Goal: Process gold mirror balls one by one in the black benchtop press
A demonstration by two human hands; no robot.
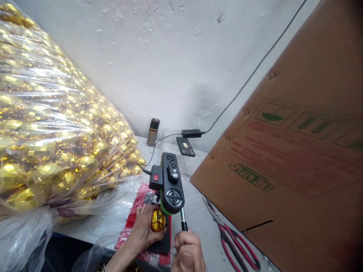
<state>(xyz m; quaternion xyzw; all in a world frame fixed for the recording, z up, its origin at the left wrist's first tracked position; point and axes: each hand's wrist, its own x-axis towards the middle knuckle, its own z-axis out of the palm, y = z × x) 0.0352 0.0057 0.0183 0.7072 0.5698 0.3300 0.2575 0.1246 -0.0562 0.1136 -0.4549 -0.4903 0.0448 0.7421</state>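
A small faceted gold ball (158, 220) sits in the grip of my left hand (143, 228), at the lower edge of a black and green machine (172, 183) with a red switch. My right hand (188, 251) is closed around the black-ended metal lever (183, 221) on the machine's right side. Under the machine lie a black base (163, 241) and a red and white plastic sheet (127, 232). The machine hides part of its own front and the far side of the ball.
A big clear bag (56, 124) of gold balls fills the left. At the right stands a cardboard box (283, 151), with red-handled scissors (236, 245) beside it. A bottle (153, 132), a phone (185, 146) and a power adapter (191, 133) lie towards the wall.
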